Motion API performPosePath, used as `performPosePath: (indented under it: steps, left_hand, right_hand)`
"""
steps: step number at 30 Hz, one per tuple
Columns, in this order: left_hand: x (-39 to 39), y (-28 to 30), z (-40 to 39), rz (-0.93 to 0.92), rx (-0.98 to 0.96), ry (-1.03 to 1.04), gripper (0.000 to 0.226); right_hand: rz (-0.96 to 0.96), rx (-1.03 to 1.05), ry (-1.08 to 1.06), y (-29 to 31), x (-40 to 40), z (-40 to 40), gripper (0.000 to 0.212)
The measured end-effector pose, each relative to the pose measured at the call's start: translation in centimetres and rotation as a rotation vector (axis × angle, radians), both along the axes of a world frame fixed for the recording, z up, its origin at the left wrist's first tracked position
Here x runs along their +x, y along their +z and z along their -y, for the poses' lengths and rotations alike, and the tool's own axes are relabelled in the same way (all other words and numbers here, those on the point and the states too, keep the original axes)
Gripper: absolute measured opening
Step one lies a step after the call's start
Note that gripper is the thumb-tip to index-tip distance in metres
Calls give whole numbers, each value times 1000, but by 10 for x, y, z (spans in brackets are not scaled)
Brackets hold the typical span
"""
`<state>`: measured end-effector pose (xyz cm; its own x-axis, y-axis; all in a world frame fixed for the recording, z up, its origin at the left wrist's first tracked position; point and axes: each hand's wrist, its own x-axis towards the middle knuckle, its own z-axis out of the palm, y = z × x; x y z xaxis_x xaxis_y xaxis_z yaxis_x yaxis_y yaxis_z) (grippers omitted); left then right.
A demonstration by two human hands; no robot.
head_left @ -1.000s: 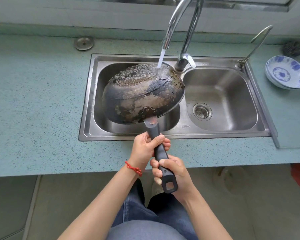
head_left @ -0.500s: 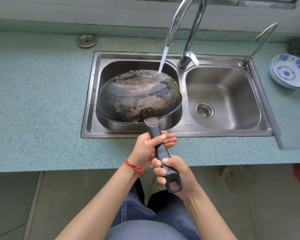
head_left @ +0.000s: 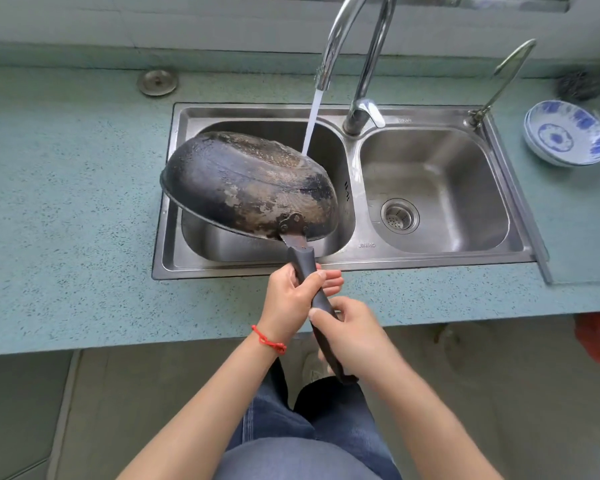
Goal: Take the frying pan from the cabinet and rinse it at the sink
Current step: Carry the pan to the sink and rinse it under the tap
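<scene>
You've got a double sink (head_left: 426, 261) set into a speckled teal counter (head_left: 66, 202). The right basin holds nothing but its round metal drain strainer (head_left: 399, 215). The left basin has the frying pan (head_left: 246, 188) hanging over it, turned bottom-up, so you're looking at its underside and can't see if anything sits in the basin beneath it. Far right on the counter there's a small stack of blue-and-white bowls (head_left: 567, 133), nothing in the top one.

The pan's long axis runs from near-right to far-left: the dark handle (head_left: 312, 285) points back toward you and a bit right, and the round body sits up and left over the left basin, tilted so its left edge hangs past the sink rim. The water stream (head_left: 310, 126) from the curved tap (head_left: 354, 46) lands on the far right part of the underside.

The underside looks rough: blackened, patchy brown and grey scorch marks, wet and speckled near the water, with a riveted bracket where the handle joins.

Your left hand (head_left: 291, 303), red string on the wrist, is wrapped firmly around the upper handle. Your right hand (head_left: 354, 337) is closed around the lower handle, just behind the left one.
</scene>
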<state>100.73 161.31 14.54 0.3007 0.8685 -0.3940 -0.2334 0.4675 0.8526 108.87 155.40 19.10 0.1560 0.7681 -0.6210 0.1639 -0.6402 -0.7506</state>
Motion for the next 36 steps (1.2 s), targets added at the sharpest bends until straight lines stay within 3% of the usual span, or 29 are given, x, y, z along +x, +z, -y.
performPosePath:
  steps: [3, 8, 11, 13, 15, 20, 23, 27, 30, 36]
  left_hand:
    - [4, 0, -1, -9, -22, 4, 17]
    - [0, -4, 2, 2, 1, -5, 19]
    - [-6, -5, 3, 46, 20, -6, 10]
    - [-8, -7, 2, 155, -44, 9, 9]
    - [-9, -6, 1, 293, -131, -3, 12]
    - [-9, -6, -3, 616, -351, -44, 47]
    - [-11, -2, -7, 545, -337, -56, 54]
    - [-12, 6, -8, 435, -308, -68, 27]
    - [-12, 6, -6, 387, -296, -67, 24]
    - [-15, 7, 3, 248, -271, -37, 6]
  right_hand:
    - [87, 175, -104, -6, -9, 4, 34]
    - [-86, 173, -138, -10, -1, 9, 37]
    - [-190, 183, -131, -13, 3, 14, 27]
    - [-246, 208, -120, -11, 4, 14, 13]
    - [-293, 217, -118, -11, 7, 14, 18]
    - [-365, 242, -81, -9, 13, 16, 27]
    - [-370, 243, -62, -10, 14, 15, 15]
    - [-331, 229, -19, -12, 18, 14, 22]
    - [-329, 201, 18, -11, 23, 15, 37]
    - [-521, 101, 6, -20, 23, 21, 37]
